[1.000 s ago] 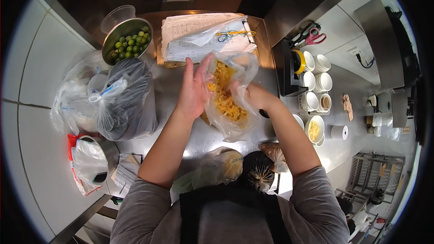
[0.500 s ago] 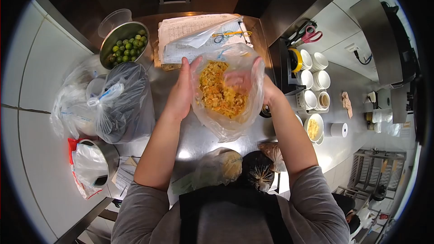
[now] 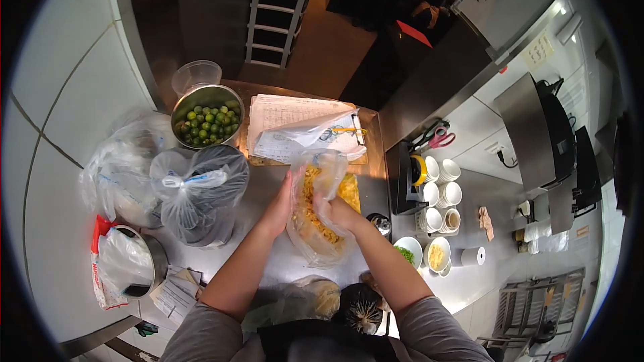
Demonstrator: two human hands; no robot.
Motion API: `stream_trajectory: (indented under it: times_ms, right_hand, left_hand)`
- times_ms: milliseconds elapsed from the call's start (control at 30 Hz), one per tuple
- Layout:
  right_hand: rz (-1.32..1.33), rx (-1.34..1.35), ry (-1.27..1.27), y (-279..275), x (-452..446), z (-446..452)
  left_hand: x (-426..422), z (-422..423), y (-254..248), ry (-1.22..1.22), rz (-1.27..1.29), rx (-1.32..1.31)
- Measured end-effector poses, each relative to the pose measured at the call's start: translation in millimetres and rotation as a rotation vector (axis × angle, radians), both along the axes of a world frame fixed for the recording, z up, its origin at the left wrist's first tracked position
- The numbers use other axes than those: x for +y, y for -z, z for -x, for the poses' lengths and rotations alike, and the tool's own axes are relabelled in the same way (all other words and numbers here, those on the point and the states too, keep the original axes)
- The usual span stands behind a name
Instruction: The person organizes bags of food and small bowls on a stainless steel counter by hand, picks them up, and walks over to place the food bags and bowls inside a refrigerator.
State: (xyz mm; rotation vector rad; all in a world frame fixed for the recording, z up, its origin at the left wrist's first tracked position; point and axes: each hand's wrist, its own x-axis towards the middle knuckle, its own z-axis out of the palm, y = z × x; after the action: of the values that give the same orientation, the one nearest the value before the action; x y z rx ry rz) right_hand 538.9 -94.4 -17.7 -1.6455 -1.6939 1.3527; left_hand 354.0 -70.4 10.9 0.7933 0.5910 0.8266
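A clear plastic bag [image 3: 305, 238] of chopped orange-yellow food hangs between my hands over the steel counter. My left hand [image 3: 278, 209] is wrapped against the bag's left side, its thumb near the rim. My right hand [image 3: 334, 213] grips the opposite side, fingers partly hidden by cloudy plastic. The bag is squeezed narrow, with its mouth toward the far side. Just behind it, a flat yellow item [image 3: 349, 192] lies on the counter, partly covered; I cannot tell what it is.
Papers on a clipboard [image 3: 295, 117] lie beyond the bag. At left are a steel bowl of green citrus [image 3: 206, 127], knotted plastic bags [image 3: 191, 208] and a pot [image 3: 151, 255]. At right stand stacked white cups [image 3: 439, 191], a food bowl [image 3: 438, 258] and a paper roll [image 3: 473, 256].
My hands have come closer together, and the wide-open bag is now squeezed narrow. The right hand has moved inward. The view has tilted up, showing more of the room beyond the counter.
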Motion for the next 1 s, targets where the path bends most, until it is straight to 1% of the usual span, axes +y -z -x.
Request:
stream_trajectory:
  times_ms: [133,200,233,267,300,333,400,433,467,533,567,600,667,700,800,833,900,933,1000]
  right_hand:
    - [0.030,0.006,-0.044,-16.7,-11.6,-0.7]
    - [0.217,0.065,0.025,-25.5,-5.3,-0.9]
    - [0.275,0.099,0.155,-39.5,-1.5,3.6]
    - [0.278,0.103,0.156,-41.0,3.2,-1.5]
    - [0.249,0.042,0.203,-41.9,5.6,-12.1]
    - [0.222,-0.017,0.249,-43.6,4.6,-21.4]
    - [0.177,0.157,0.216,-55.8,-4.2,-37.2]
    - [0.162,0.170,0.140,-72.8,-10.6,-28.4]
    - [0.172,0.173,0.141,-64.1,-13.9,-28.5]
    - [0.199,-0.058,-0.192,-55.0,-19.6,-21.7]
    - [0.136,-0.366,-0.112,-48.5,-23.2,-12.4]
    - [0.136,-0.362,-0.108,-48.2,-22.8,-7.5]
    - [-0.008,-0.301,-0.084,-46.1,-22.0,-2.9]
    - [-0.005,-0.295,-0.076,-44.1,-22.2,-1.6]
    - [-0.132,-0.315,-0.082,-40.6,-22.8,-0.2]
    - [-0.128,-0.312,-0.073,-40.8,-21.5,0.4]
    - [0.085,-0.374,-0.192,-41.4,-20.6,1.2]
    - [0.091,-0.371,-0.188,-29.4,-19.8,-7.4]
    - [0.159,0.102,-0.027,3.9,-17.3,-29.8]
  left_hand:
    - [-3.7,7.5,-2.3,0.028,0.001,-0.030]
    - [-4.7,9.1,-11.2,0.031,0.049,0.040]
    - [-3.2,10.1,-10.4,0.033,0.052,0.043]
    - [-1.6,11.2,-8.2,0.047,0.002,0.022]
    - [-0.6,12.8,-6.1,0.061,-0.047,0.002]
    - [-0.4,14.9,-4.0,0.062,-0.040,0.008]
    - [0.4,18.2,-0.2,0.031,0.020,-0.046]
    - [0.5,18.8,-0.2,0.028,0.029,-0.044]
    - [0.1,18.4,-1.6,0.022,0.049,-0.043]
    - [-1.5,12.7,-2.0,0.024,0.068,-0.038]
    - [-1.8,7.0,-0.8,0.059,0.066,-0.088]
    - [-1.5,3.1,-1.3,0.093,0.064,-0.138]
    - [-2.0,0.9,-3.5,0.079,0.058,-0.118]
    - [-2.2,0.0,-5.4,0.063,0.049,-0.101]
    - [-1.3,1.3,-7.7,0.052,0.102,-0.121]
    - [-1.2,0.7,-8.8,0.061,0.105,-0.116]
    - [-3.8,0.0,-10.1,0.071,0.103,-0.136]
    - [-4.9,-0.7,-12.2,0.076,0.108,-0.134]
    - [-7.6,-2.1,-15.1,0.042,0.044,-0.069]
